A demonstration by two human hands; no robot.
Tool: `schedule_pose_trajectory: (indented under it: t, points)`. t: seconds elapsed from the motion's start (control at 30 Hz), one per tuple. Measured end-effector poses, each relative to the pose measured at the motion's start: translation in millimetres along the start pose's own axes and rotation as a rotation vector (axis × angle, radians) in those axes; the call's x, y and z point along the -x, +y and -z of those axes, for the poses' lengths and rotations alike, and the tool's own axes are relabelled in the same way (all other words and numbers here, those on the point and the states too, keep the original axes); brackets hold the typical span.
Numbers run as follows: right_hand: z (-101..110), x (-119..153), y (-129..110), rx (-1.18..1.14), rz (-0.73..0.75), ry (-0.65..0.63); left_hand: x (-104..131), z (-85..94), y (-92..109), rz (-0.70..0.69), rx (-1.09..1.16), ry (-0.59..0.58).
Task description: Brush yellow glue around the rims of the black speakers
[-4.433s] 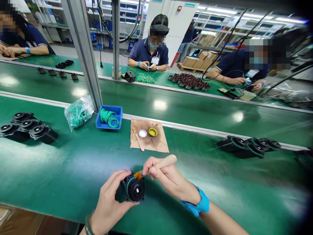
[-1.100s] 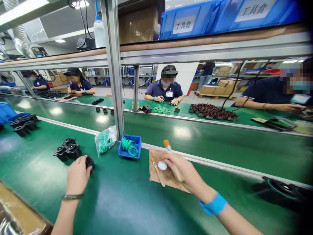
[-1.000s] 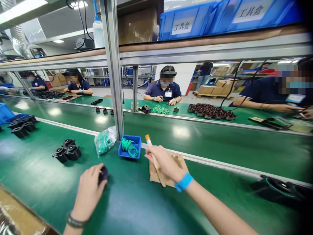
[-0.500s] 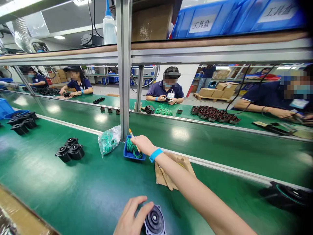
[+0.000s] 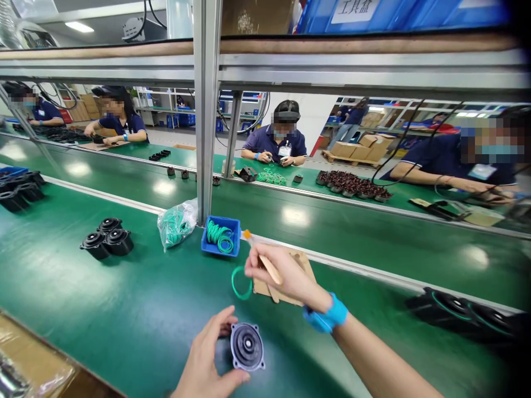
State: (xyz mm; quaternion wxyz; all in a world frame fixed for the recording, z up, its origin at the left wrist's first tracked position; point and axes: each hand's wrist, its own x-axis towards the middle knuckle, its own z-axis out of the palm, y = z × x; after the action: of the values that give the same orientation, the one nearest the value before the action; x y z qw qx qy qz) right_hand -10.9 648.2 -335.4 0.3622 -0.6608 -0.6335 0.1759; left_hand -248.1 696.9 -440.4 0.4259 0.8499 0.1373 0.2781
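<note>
My right hand (image 5: 274, 268) is closed around a wooden-handled brush (image 5: 269, 269) with an orange end, and a green ring (image 5: 241, 283) hangs from its fingertips. A round black housing (image 5: 247, 346) with a lighter flange and corner ears stands on the green bench. Around its left side curves my left hand (image 5: 209, 356), fingers spread, thumb by the lower edge; whether it touches the housing is hard to tell. Beyond my hands, a blue bin (image 5: 238, 228) holds several green rings (image 5: 218, 234). Under my right forearm and hand lies a piece of brown cardboard (image 5: 305, 265).
A plastic bag (image 5: 177, 224) of green rings lies left of the metal post (image 5: 206, 138). Three black housings (image 5: 108, 236) stand at the left, more (image 5: 460, 315) at the right. A cardboard box (image 5: 33, 354) is at the lower left. Several people work across the conveyor.
My right hand has come back from the blue bin toward me, now with a green ring. My left hand has opened wider around the housing. The whole view has shifted slightly.
</note>
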Motion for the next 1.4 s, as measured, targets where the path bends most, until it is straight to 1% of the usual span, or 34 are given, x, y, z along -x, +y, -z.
schedule_pose_trajectory:
  t: [0.07,0.1,0.17,0.27,0.37,0.5,0.53,0.6,0.67,0.77,0.87,0.97,1.03,1.1,1.17,1.27,1.33,1.4]
  points:
    - [-6.4,28.7,-8.4,-0.175,-0.088,-0.136,2.7,-1.2,0.3,0.000,0.030,0.011]
    - [-11.2,39.9,-10.7,-0.218,-0.131,-0.179,3.6,-1.1,0.7,-0.013,0.027,0.011]
    - [-21.8,55.7,-12.0,-0.213,-0.177,-0.189,4.0,0.2,2.5,-0.057,-0.023,0.019]
    - [-32.6,68.4,-9.2,-0.216,-0.151,-0.120,2.1,2.5,6.4,-0.148,-0.144,0.064]
    - [-35.8,79.1,-5.4,-0.151,-0.011,-0.063,-0.5,3.6,8.4,-0.230,-0.277,0.105]
    - [-41.3,95.6,-2.6,0.207,0.345,0.019,-1.8,3.5,7.9,-0.324,-0.426,0.129]
    - [-43.4,99.1,-2.2,0.290,0.421,0.050,-1.7,3.2,7.8,-0.341,-0.441,0.138]
    - [-47.7,103.8,-1.2,0.404,0.523,0.113,-1.3,2.5,7.8,-0.371,-0.463,0.155]
    - [-51.0,106.1,0.8,0.454,0.572,0.158,-0.6,1.6,8.2,-0.399,-0.480,0.180]
    - [-54.8,107.8,5.3,0.464,0.617,0.204,1.4,-0.5,9.6,-0.438,-0.521,0.202]
    - [-59.0,111.7,8.5,0.475,0.636,0.234,5.7,-4.9,12.5,-0.479,-0.595,0.224]
    - [-62.8,116.1,8.6,0.486,0.629,0.245,10.6,-10.5,15.9,-0.521,-0.663,0.277]
    - [-63.4,115.9,7.8,0.449,0.610,0.273,12.0,-12.2,18.0,-0.506,-0.657,0.294]
    - [-61.6,111.9,7.2,0.364,0.579,0.300,10.7,-10.8,19.9,-0.442,-0.608,0.278]
    - [-58.4,105.4,7.5,0.269,0.550,0.289,6.7,-6.7,21.7,-0.358,-0.563,0.226]
    - [-54.6,97.0,9.9,0.175,0.524,0.213,-1.0,0.3,23.7,-0.257,-0.539,0.111]
    - [-55.1,95.8,12.3,0.154,0.515,0.196,-4.7,3.0,23.7,-0.240,-0.516,0.069]
    - [-58.0,98.8,14.3,0.182,0.524,0.221,-5.4,2.9,22.6,-0.273,-0.508,0.079]
